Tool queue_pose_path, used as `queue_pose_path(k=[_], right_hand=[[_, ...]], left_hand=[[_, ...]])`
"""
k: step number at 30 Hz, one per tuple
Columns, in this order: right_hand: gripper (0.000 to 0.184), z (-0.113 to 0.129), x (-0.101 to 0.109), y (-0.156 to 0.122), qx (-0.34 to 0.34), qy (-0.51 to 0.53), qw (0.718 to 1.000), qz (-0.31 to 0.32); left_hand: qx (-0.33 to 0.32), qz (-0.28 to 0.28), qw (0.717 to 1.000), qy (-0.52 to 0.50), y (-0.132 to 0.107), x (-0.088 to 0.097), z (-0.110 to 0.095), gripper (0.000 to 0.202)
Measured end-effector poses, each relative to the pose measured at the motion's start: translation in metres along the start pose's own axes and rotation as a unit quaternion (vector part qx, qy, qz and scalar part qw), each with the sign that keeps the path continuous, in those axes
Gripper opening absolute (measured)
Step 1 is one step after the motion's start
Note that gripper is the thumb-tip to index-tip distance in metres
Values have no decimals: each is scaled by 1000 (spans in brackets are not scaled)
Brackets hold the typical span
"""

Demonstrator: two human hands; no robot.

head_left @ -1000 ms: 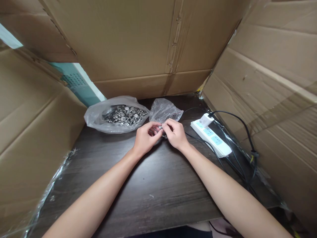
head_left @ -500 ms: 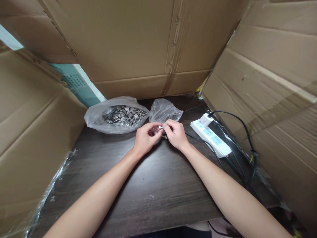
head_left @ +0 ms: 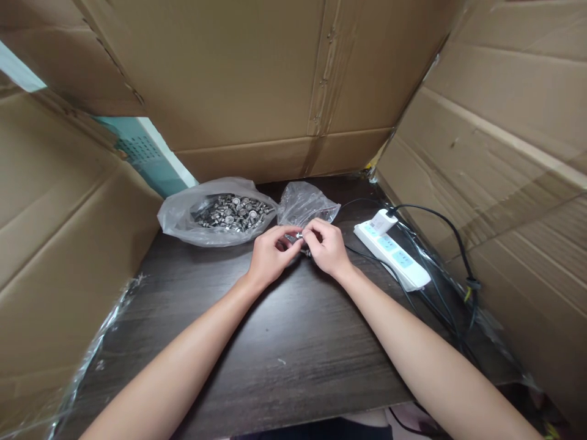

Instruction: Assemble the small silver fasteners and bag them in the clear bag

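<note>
Between my fingertips is a small shiny metal fitting [head_left: 299,235], mostly covered by the fingers. My left hand [head_left: 271,252] pinches it from the left, thumb and forefinger closed. From the right, my right hand [head_left: 328,245] meets it, its fingers also pinched together. Another bit of metal shows just under the hands, too hidden to name. Left of them lies an open clear plastic bag [head_left: 183,229] with a heap of small metal fittings [head_left: 236,212] in it. Directly behind my hands sits a smaller clear plastic bag [head_left: 302,201]; its contents are hard to make out.
A white power strip [head_left: 394,253] with a plugged-in white adapter [head_left: 383,221] lies to the right, black cables [head_left: 452,235] running around it. Cardboard walls [head_left: 247,79] enclose the dark wooden table [head_left: 275,342] at the back and both sides.
Both hands stay nearly in place, with a slight shift of the fingers around the metal fitting. The bags and power strip have not moved on the table.
</note>
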State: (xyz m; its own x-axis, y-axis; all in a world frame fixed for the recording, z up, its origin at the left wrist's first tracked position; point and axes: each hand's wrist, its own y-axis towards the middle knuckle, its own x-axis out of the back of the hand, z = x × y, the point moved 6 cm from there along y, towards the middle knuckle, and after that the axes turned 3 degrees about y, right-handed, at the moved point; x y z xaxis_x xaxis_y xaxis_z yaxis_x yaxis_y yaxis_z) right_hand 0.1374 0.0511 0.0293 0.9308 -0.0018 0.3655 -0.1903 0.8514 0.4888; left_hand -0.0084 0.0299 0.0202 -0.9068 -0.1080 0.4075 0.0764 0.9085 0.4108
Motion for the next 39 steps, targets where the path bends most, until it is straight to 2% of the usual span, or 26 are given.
queue_pose_path(k=[2, 4, 10, 13, 16, 21, 28, 30, 35, 39], right_hand=[[39, -2, -1, 0, -8, -3, 1000, 4], [43, -2, 0, 0, -12, -6, 1000, -1], [12, 3, 5, 0, 16, 15, 1000, -18], [8, 3, 2, -1, 23, 20, 1000, -6], [13, 2, 0, -1, 20, 7, 1000, -4], [38, 1, 0, 0, 11, -7, 1000, 0], [14, 2, 4, 0, 27, 15, 999, -14], [17, 0, 2, 0, 27, 13, 1000, -4], [41, -4, -2, 0, -1, -7, 1000, 13], [38, -2, 1, 0, -1, -7, 1000, -9]], left_hand=[[-1, -2, 1000, -1, 0, 0, 0, 22], [-4, -6, 1000, -2, 1, 0, 1, 22], [-19, -18, 1000, 4, 0, 1, 0, 21], [-35, -21, 999, 7, -1, 2, -1, 19], [-45, -22, 999, 6, -1, 2, -2, 19], [-44, -24, 999, 6, -1, 2, -3, 19], [-42, -30, 999, 15, -1, 3, -3, 19], [-43, -28, 999, 13, -1, 3, -3, 19], [-44, -23, 999, 14, -1, 3, -3, 19], [-41, -27, 999, 12, -1, 3, -3, 19]])
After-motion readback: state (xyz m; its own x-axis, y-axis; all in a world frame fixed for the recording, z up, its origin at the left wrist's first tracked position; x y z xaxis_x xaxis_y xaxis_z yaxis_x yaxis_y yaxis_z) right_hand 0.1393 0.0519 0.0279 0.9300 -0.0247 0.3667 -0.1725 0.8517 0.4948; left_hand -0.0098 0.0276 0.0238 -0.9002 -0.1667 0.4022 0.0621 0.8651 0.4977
